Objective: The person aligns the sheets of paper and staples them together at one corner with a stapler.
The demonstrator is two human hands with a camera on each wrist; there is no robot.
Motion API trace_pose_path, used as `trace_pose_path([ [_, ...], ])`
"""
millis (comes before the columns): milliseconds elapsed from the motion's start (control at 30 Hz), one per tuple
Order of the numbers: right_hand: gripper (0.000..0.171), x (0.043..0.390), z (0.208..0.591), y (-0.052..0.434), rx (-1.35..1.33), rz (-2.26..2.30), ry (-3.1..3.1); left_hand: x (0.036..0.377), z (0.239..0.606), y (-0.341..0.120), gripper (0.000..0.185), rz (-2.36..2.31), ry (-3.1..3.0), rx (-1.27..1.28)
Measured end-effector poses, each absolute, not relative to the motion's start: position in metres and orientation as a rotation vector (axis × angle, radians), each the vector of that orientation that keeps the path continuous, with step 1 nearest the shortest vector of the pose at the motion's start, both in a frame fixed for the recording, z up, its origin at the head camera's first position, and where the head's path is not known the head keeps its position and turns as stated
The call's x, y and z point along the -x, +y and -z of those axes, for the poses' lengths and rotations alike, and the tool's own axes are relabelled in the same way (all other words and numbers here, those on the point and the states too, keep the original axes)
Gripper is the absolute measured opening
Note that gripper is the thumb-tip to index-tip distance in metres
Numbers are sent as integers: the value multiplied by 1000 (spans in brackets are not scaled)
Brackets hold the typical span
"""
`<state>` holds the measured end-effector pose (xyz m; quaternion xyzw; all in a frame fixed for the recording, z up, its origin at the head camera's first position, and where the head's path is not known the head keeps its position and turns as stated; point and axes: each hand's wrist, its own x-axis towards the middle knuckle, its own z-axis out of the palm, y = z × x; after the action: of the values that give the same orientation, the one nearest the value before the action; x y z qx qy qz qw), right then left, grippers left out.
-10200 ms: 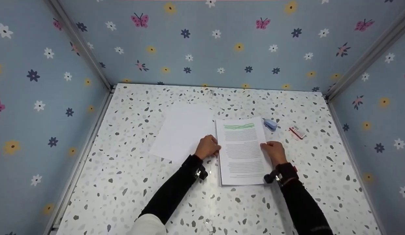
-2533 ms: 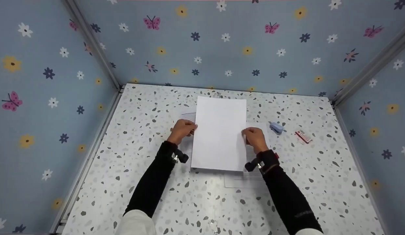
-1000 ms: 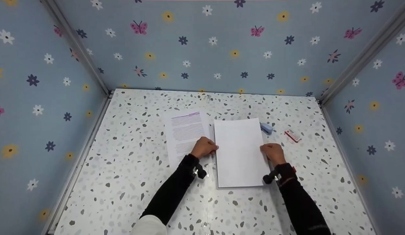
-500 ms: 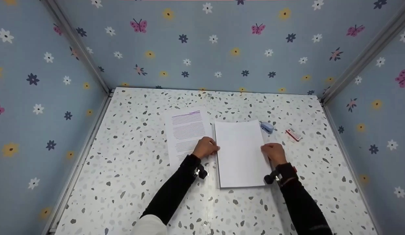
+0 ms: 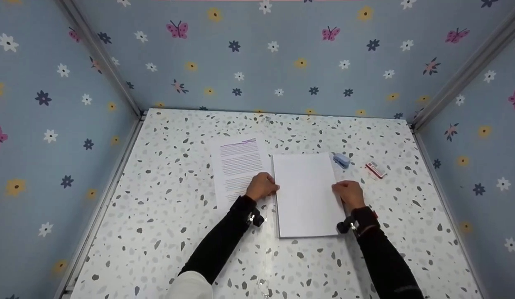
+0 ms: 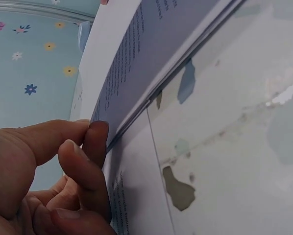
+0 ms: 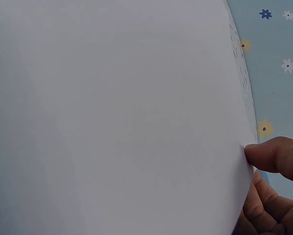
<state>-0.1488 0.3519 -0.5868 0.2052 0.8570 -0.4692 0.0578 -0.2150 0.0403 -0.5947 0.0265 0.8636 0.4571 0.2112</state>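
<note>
A sheet of paper point(image 5: 307, 195), blank side up, lies over the pile at the right of the table's middle. My left hand point(image 5: 262, 186) pinches its left edge between thumb and fingers; the left wrist view shows printed lines on the sheet's underside point(image 6: 136, 54), which bows up off the paper below. With my right hand point(image 5: 349, 194) I pinch the opposite edge, thumb point(image 7: 269, 154) on top. Left of the pile lies a printed page point(image 5: 241, 160) with a purple mark across its top lines, partly covered by my left hand and forearm.
Beyond the sheet's upper right corner sits a small blue stapler point(image 5: 341, 160). Farther right is a small red and white box point(image 5: 376, 170). The speckled table point(image 5: 170, 199) is enclosed by patterned walls at the back and both sides.
Earlier, a green-marked page topped the right pile and a blank sheet lay left. A blank-sided sheet then moved rightwards onto the pile, exposing the purple-marked page. Lately both hands stay nearly still.
</note>
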Motion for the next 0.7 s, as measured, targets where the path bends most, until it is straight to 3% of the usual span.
trace_pose_path([
  [700,32,153,592,354,-584,1377,2649,215,598,41,19,-1126,2509,-75],
])
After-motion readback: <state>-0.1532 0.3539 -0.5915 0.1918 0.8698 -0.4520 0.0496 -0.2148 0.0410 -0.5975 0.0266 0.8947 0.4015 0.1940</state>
